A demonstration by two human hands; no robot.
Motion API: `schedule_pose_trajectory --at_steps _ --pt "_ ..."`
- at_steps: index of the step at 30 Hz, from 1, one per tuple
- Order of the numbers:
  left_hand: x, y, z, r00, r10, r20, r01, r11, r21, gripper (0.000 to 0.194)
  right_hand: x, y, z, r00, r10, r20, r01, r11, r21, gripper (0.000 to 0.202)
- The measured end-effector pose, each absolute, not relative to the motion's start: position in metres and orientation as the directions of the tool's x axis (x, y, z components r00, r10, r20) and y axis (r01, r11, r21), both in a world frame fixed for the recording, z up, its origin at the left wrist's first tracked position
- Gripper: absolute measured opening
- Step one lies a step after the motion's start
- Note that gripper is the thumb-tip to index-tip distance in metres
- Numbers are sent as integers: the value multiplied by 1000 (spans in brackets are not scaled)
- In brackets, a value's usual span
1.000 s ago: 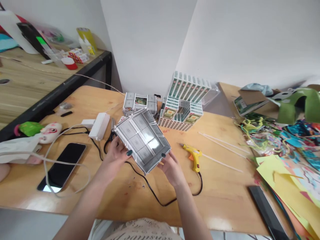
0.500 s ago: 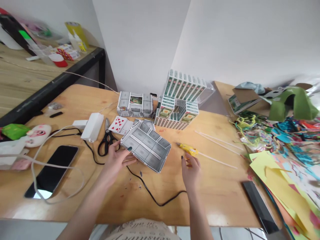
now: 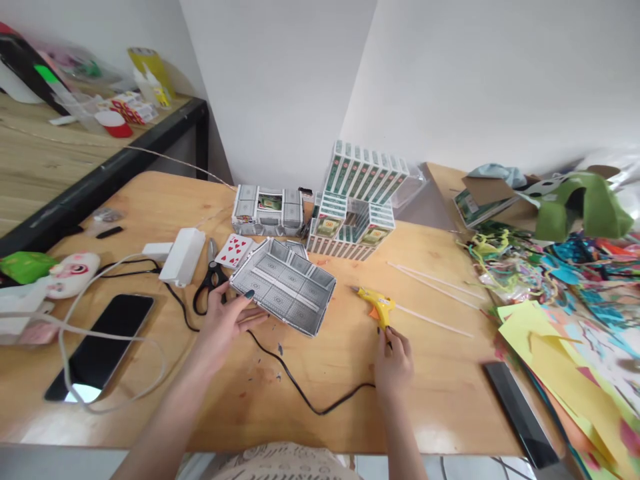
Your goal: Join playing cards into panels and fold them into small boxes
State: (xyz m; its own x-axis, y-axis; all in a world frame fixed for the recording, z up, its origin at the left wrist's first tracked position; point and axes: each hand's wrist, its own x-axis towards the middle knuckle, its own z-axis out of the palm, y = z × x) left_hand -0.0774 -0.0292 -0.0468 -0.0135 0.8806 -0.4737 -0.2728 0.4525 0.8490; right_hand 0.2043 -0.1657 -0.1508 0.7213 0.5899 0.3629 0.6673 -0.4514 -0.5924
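Note:
My left hand [image 3: 227, 323] grips the left corner of a grey patterned tray made of playing cards [image 3: 287, 287], tilted above the table, thumb on top. On the right, my right hand [image 3: 395, 360] has its fingers closed around the lower handle of a yellow glue gun [image 3: 379, 305], whose nozzle points left. A clear glue stick [image 3: 433, 320] sticks out of the gun's back. Behind the tray stand a grey card-covered structure [image 3: 269, 212] and stacked green-and-white card boxes [image 3: 365, 173]. Loose playing cards [image 3: 235, 250] lie left of the tray.
Black scissors [image 3: 210, 277], a white adapter [image 3: 183, 257] and a phone [image 3: 103, 343] with a looped white cable are on the left. A black cord [image 3: 305, 397] crosses the front. Glue sticks [image 3: 435, 283], a black bar [image 3: 517, 410] and yellow paper [image 3: 560, 373] are on the right.
My right hand has moved down from the glue gun's body to its handle, and the gun's trigger now shows. The tray and my left hand have shifted slightly left.

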Motion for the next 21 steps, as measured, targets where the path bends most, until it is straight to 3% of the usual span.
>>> schedule_pose_trajectory --at_steps 12,21 --pt "-74 -34 -43 33 849 -527 -256 517 817 45 210 -153 -152 779 532 333 611 -523 -594 54" --pt "-65 -55 -51 108 800 -590 -229 597 769 45 246 -109 -139 832 448 327 537 -507 -674 48"
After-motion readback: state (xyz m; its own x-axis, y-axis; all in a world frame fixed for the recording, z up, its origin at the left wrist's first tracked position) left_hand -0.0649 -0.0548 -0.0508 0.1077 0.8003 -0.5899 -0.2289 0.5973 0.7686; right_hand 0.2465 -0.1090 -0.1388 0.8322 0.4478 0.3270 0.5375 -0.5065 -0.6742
